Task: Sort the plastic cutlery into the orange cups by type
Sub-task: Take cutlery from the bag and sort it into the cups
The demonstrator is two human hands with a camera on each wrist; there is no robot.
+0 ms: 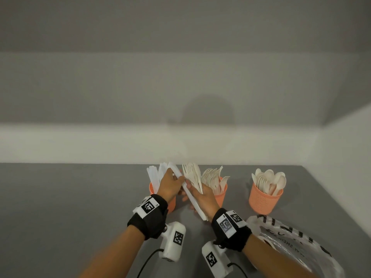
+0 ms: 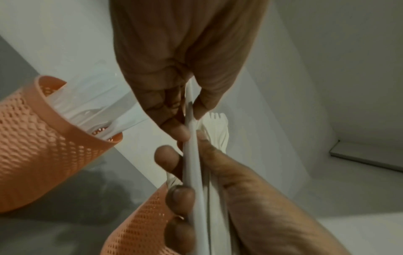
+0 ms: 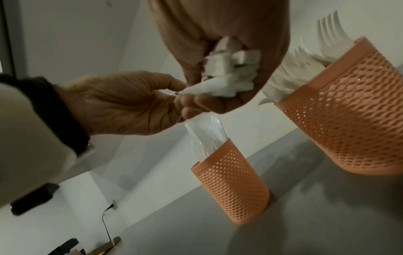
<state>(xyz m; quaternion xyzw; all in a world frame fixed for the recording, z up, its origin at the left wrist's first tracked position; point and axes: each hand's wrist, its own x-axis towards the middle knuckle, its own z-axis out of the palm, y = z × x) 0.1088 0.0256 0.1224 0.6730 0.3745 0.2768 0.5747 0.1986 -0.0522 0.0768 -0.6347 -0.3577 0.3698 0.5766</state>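
Along the bench's far edge, three orange cups are standing, the left cup holding knives, the middle cup forks, the right cup spoons, while the right hand is gripping a mixed cutlery bundle and the left hand is pinching a knife from it.

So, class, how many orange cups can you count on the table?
3. The left cup sits behind the left hand, the middle cup behind the right hand, the right cup stands apart.
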